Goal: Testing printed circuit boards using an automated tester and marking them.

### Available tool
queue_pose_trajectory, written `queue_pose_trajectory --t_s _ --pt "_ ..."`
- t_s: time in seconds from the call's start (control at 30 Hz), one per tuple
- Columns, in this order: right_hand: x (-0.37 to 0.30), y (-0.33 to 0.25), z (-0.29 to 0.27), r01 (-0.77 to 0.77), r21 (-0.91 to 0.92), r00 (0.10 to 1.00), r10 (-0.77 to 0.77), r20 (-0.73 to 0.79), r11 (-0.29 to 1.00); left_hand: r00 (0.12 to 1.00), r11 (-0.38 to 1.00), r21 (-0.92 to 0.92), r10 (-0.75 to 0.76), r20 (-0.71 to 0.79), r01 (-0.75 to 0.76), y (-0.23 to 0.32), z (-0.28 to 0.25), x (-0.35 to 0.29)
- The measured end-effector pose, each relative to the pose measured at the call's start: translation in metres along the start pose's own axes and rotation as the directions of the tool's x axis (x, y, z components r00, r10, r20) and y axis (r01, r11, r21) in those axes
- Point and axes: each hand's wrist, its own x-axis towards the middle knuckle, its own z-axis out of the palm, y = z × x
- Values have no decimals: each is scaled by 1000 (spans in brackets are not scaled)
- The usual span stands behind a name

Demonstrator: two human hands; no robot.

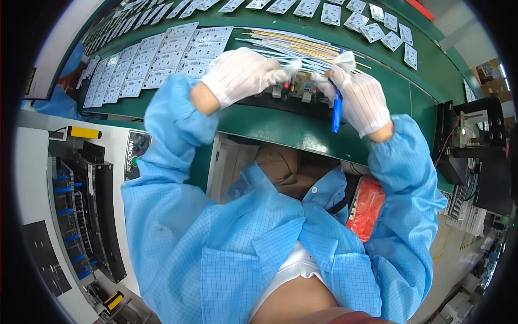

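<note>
My left hand (243,76), in a white thin-striped glove, reaches over the bench with its fingers pinched together. What they hold, if anything, is too small to make out. My right hand (360,100), gloved the same way, is closed round a blue pen (337,114) that points down toward me. Between and below both hands sits a dark fixture (291,101) with small metal clamps and a red part. Just beyond the fingers lies a bundle of thin white and yellowish strips (302,47), partly hidden by the gloves.
Panels of white circuit boards (181,49) lie in rows at the left of the green bench (259,121). Single boards (331,14) line the far side. A black device (469,129) stands at right, a white machine (116,162) at left. Red plastic (368,208) lies below the bench edge.
</note>
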Motion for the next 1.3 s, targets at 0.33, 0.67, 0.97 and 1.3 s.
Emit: queue_pose_trajectory --t_s 0.33,0.67,0.97,1.3 --pt "9 26 6 -105 -89 977 120 179 991 987 994 -25 112 116 -109 -29 13 42" --pt "28 61 48 -161 -70 968 171 185 985 979 986 -114 103 -173 -124 -82 59 60" --pt "-27 103 36 -565 346 802 597 19 749 828 987 139 12 -561 80 -63 45 -44" --pt "-77 291 -43 -547 -343 834 533 -143 764 978 964 260 97 -186 -46 -88 -50 -62"
